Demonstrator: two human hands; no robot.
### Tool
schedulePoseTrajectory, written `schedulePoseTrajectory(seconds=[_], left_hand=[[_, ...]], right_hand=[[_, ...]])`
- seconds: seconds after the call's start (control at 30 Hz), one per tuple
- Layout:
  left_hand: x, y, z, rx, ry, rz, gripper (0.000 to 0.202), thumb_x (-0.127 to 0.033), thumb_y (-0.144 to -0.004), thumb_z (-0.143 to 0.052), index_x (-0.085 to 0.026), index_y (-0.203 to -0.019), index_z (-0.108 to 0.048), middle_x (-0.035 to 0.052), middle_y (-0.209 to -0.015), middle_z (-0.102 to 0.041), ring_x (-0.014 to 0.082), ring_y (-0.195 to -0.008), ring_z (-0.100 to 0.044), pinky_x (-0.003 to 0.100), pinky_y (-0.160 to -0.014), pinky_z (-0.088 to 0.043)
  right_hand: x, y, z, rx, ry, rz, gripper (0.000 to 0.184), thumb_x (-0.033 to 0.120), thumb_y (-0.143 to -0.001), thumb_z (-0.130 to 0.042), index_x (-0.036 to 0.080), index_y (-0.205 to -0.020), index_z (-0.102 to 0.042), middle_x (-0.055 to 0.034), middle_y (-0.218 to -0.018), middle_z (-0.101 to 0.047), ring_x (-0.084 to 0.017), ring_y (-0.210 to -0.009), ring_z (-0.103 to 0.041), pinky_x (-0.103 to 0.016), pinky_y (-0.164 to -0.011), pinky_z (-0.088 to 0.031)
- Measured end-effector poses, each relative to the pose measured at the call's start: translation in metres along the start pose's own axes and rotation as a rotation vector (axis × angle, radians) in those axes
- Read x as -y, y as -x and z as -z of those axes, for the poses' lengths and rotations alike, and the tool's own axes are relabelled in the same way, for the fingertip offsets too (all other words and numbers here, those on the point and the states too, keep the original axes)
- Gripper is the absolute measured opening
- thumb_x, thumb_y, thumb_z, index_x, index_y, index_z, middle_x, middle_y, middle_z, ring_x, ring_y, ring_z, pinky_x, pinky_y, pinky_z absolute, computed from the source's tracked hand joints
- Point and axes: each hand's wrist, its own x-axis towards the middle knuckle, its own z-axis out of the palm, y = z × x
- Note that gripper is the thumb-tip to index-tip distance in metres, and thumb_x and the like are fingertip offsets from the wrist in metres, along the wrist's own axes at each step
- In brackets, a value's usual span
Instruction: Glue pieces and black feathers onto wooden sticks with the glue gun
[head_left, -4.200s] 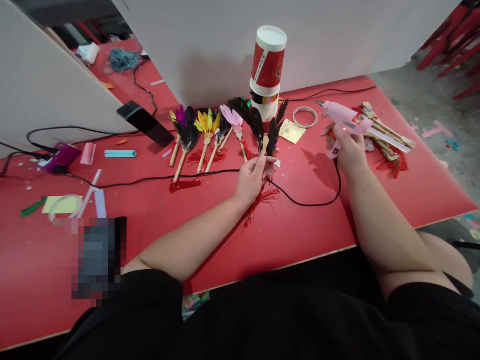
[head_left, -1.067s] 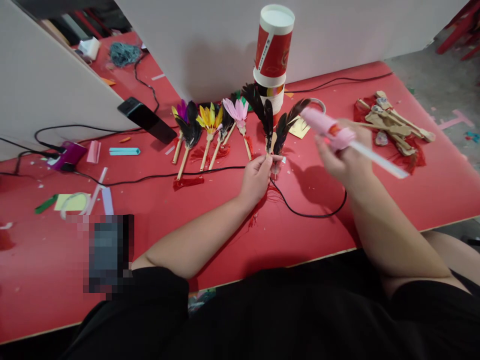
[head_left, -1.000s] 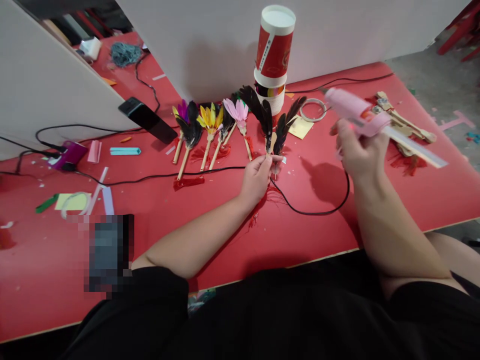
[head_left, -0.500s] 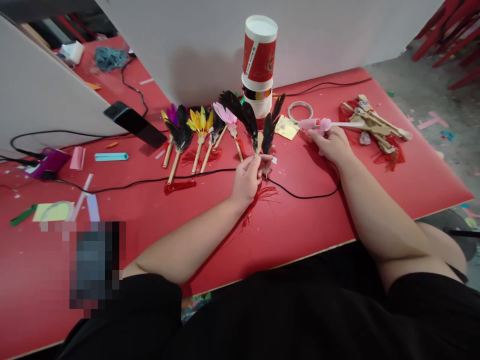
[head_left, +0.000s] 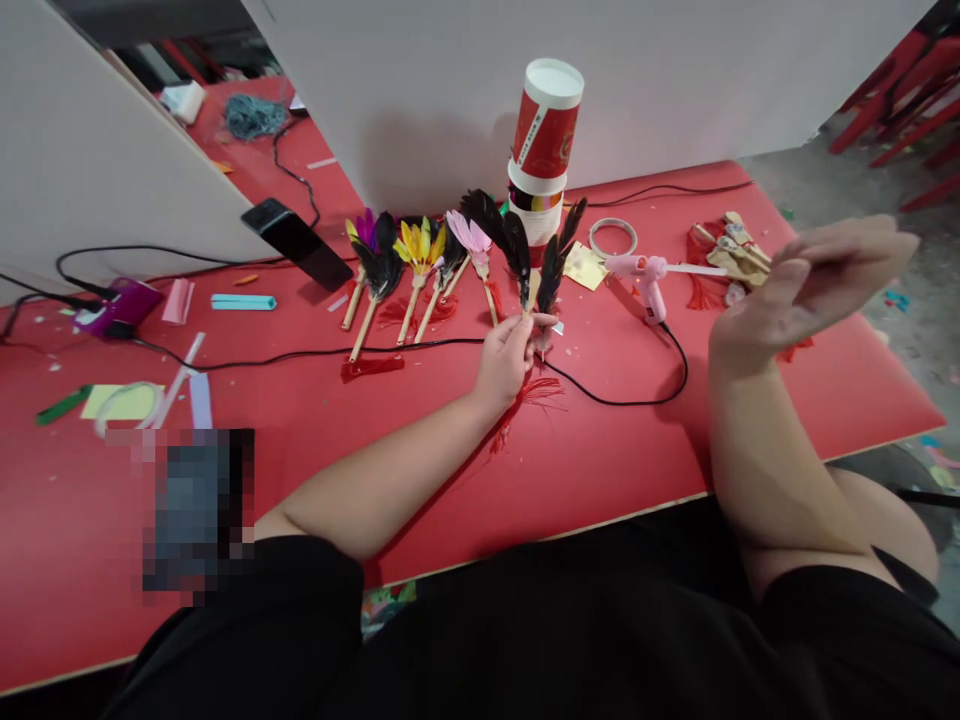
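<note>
Left hand (head_left: 504, 362) pinches black feathers (head_left: 516, 247); red cup (head_left: 551, 138) bears lettering (head_left: 530, 138) too small to read.

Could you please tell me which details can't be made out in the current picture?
All in the head view:
- The gripped part of the black-feathered stick: hidden by the left hand.
- Part of the bundle of sticks: hidden behind the right hand.
- The lettering on the upper red cup: too small to read.
- The dark object by the left arm: masked by pixelation.
</note>
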Motion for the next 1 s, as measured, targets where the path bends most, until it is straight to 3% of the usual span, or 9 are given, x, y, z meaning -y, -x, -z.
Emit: schedulePoseTrajectory(seconds=[0.13,0.27,0.4,0.53,0.7,0.9,1.0], left_hand=[[0.000,0.004,0.001,0.089,-0.017,-0.082,0.061,-0.079,-0.110,-0.089,-0.018,-0.104,-0.096,-0.0016,-0.067,-0.057,0.0098,-0.057,-0.036,0.027,-0.053,-0.028],[-0.002,0.013,-0.001,0.185,-0.037,-0.139,0.067,-0.085,-0.105,-0.093,-0.018,-0.102,-0.095,-0.0006,-0.071,-0.064,0.0113,-0.062,-0.051,0.026,-0.058,-0.042],[-0.003,0.017,-0.003,0.236,-0.084,-0.130,0.063,-0.082,-0.107,-0.092,-0.019,-0.104,-0.095,-0.0040,-0.067,-0.057,0.0134,-0.064,-0.055,0.027,-0.063,-0.047],[0.001,0.013,-0.001,0.177,-0.084,-0.089,0.060,-0.078,-0.109,-0.090,-0.019,-0.103,-0.095,-0.0044,-0.065,-0.053,0.0124,-0.061,-0.044,0.028,-0.063,-0.043],[0.007,0.008,0.002,0.167,-0.046,-0.058,0.059,-0.079,-0.109,-0.089,-0.020,-0.106,-0.095,-0.0030,-0.065,-0.053,0.0111,-0.056,-0.036,0.027,-0.053,-0.027],[0.011,0.005,0.005,0.187,-0.064,-0.059,0.057,-0.075,-0.112,-0.087,-0.019,-0.109,-0.095,0.0021,-0.075,-0.068,0.0110,-0.058,-0.041,0.026,-0.053,-0.029],[0.012,0.004,0.005,0.191,-0.059,-0.061,0.058,-0.077,-0.111,-0.087,-0.019,-0.110,-0.096,0.0015,-0.075,-0.067,0.0105,-0.058,-0.042,0.026,-0.053,-0.029]], right_hand=[[0.001,0.029,-0.040,-0.107,-0.020,0.073,0.033,0.059,-0.105,-0.089,0.030,-0.108,-0.075,-0.0054,-0.092,-0.066,-0.026,-0.082,-0.063,-0.043,-0.075,-0.056],[-0.013,0.028,-0.068,0.064,-0.061,-0.044,0.043,0.062,-0.100,-0.099,0.028,-0.098,-0.072,-0.0048,-0.088,-0.068,-0.024,-0.080,-0.063,-0.041,-0.075,-0.054],[-0.022,0.018,-0.065,0.103,-0.072,-0.094,0.058,0.074,-0.100,-0.097,0.028,-0.080,-0.068,-0.0053,-0.079,-0.068,-0.024,-0.079,-0.062,-0.041,-0.073,-0.053],[-0.023,0.018,-0.058,0.080,-0.103,-0.131,0.061,0.074,-0.097,-0.099,0.027,-0.074,-0.067,-0.0044,-0.074,-0.068,-0.021,-0.075,-0.058,-0.037,-0.067,-0.049],[-0.026,0.015,-0.057,0.098,-0.290,-0.299,0.054,0.070,-0.090,-0.104,0.026,-0.086,-0.073,-0.0029,-0.077,-0.072,-0.018,-0.070,-0.060,-0.034,-0.062,-0.052],[-0.033,0.012,-0.059,-0.021,-0.462,-0.322,0.045,0.054,-0.079,-0.113,0.026,-0.094,-0.081,-0.0008,-0.081,-0.077,-0.017,-0.070,-0.064,-0.032,-0.062,-0.060],[-0.040,0.013,-0.060,-0.088,-0.538,-0.335,0.048,0.053,-0.076,-0.116,0.027,-0.100,-0.084,-0.0012,-0.091,-0.083,-0.018,-0.078,-0.072,-0.030,-0.062,-0.061]])
